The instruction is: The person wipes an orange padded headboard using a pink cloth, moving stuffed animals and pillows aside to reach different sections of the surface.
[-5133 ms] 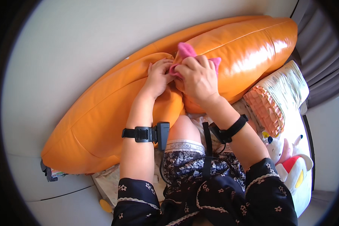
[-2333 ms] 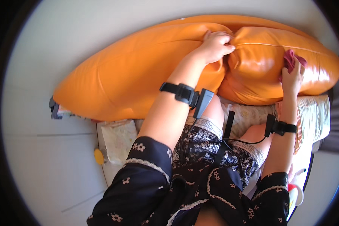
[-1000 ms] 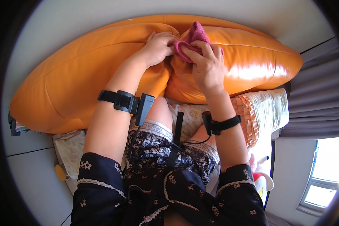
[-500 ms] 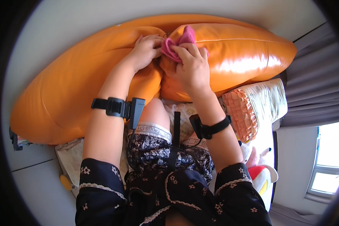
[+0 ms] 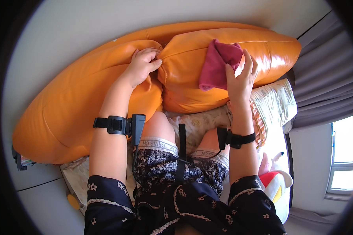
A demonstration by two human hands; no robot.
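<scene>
A large glossy orange cushion, like a bean bag seat, has a left section (image 5: pixel 66 102) and a right section (image 5: pixel 184 47) that meet in a deep crease. At the top of that crease, my left hand (image 5: pixel 143 65) curls its fingers over the edge of the left section; its fingertips are partly hidden. A dark pink cloth (image 5: pixel 217 66) is draped on the front of the right section. My right hand (image 5: pixel 241 80) is at the cloth's right edge, fingers spread and thumb against or very near it, not closed on it.
Below the cushion, my legs rest on a patterned cover (image 5: pixel 196 127). To the right are a folded bedding piece (image 5: pixel 276 102) with peach ruffles and a plush toy (image 5: pixel 276 184). A grey curtain (image 5: pixel 321 78) hangs beside a bright window (image 5: pixel 347 145). Black straps with small devices circle both forearms.
My right hand moved right, away from the crease, and loosened from the bunched pink cloth, which now lies spread on the right section. My left hand stays by the crease.
</scene>
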